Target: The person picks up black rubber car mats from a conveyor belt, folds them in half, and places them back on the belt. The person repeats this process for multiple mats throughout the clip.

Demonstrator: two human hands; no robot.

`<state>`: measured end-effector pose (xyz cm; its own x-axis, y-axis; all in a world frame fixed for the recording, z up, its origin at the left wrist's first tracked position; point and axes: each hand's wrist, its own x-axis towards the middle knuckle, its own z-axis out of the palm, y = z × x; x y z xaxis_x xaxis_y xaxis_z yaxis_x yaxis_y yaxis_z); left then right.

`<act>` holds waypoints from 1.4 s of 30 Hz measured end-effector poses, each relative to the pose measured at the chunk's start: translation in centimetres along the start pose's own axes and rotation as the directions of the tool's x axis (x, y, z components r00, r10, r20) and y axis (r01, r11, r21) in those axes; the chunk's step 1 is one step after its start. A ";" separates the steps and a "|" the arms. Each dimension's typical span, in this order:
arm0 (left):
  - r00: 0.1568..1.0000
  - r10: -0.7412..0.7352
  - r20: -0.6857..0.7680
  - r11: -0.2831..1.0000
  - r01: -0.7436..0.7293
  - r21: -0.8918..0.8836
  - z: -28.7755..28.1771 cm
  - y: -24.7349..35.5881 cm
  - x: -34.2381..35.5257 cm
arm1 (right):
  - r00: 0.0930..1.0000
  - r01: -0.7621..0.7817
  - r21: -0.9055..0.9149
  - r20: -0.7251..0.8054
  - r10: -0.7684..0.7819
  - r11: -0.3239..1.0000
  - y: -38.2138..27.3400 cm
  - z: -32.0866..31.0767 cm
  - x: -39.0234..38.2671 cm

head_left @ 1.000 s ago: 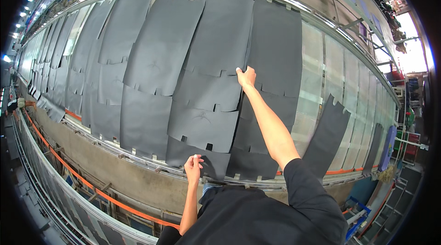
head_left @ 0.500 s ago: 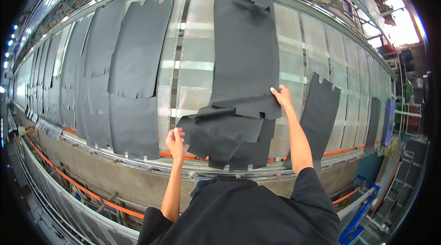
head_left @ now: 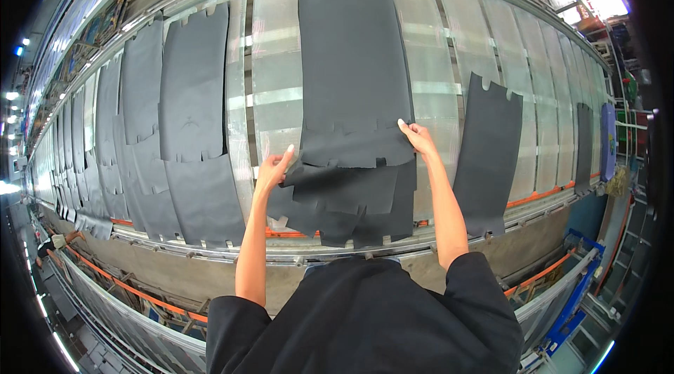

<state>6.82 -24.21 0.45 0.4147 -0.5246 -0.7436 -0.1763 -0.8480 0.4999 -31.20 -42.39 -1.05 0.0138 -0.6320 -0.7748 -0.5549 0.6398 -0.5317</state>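
A long dark grey notched sheet (head_left: 352, 58), thin and flexible, lies lengthwise in front of me over pale glass-like panels. My right hand (head_left: 418, 139) pinches its right edge near the lower end, thumb on top. On the left edge, a little lower, my left hand (head_left: 274, 170) has its fingers curled, with the thumb pointing up along the sheet; its fingertips are partly hidden. Under this lower end, more grey sheets (head_left: 344, 198) lie overlapped and crooked, notches showing along their near edges.
Several similar sheets (head_left: 193, 86) overlap in rows on the left. A shorter sheet (head_left: 488, 149) lies slanted at the right, beyond a bare panel (head_left: 439, 93). Along the table's near side runs a metal rail (head_left: 316, 256) with an orange strip. A blue frame (head_left: 579, 297) stands lower right.
The long sheet's lower part, folded and rumpled before, now lies flatter, and its far end is smooth. My left hand has moved up; my right hand shifted slightly up and left.
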 end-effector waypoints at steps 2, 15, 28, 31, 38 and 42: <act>0.976 0.194 -0.101 0.972 -0.177 0.157 -0.2 -3.7 -1.9 | 0.996 -0.071 0.055 0.066 0.068 0.996 -0.1 0.3 -2.1; 0.921 0.386 0.055 0.904 -0.390 0.175 -2.8 -6.3 -4.5 | 0.841 0.288 0.075 0.457 -0.290 0.955 -1.3 -0.4 -8.2; 0.882 0.028 0.471 0.720 0.309 -0.621 -4.7 -13.6 -10.6 | 0.926 0.038 0.198 0.361 -0.109 0.980 8.1 4.4 -8.3; 0.883 -0.076 0.464 0.654 0.395 -0.645 -3.4 -19.7 -10.0 | 0.978 0.042 0.030 0.201 -0.047 0.999 10.8 6.1 -8.6; 0.684 0.204 -0.701 0.977 -0.182 0.106 3.9 -21.9 -20.0 | 0.966 0.244 -0.192 -0.035 -0.255 0.951 11.2 7.2 -9.7; 0.764 0.095 -0.638 0.903 -0.335 -0.268 7.4 -18.5 -22.4 | 0.965 0.110 0.180 0.217 -0.149 0.977 10.8 6.8 -10.5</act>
<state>-5.86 2.66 4.58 0.8697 -0.4326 -0.2377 -0.0592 -0.5695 0.8199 -31.73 -25.87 -1.02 0.2763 -0.6102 -0.7425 -0.3911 0.6343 -0.6668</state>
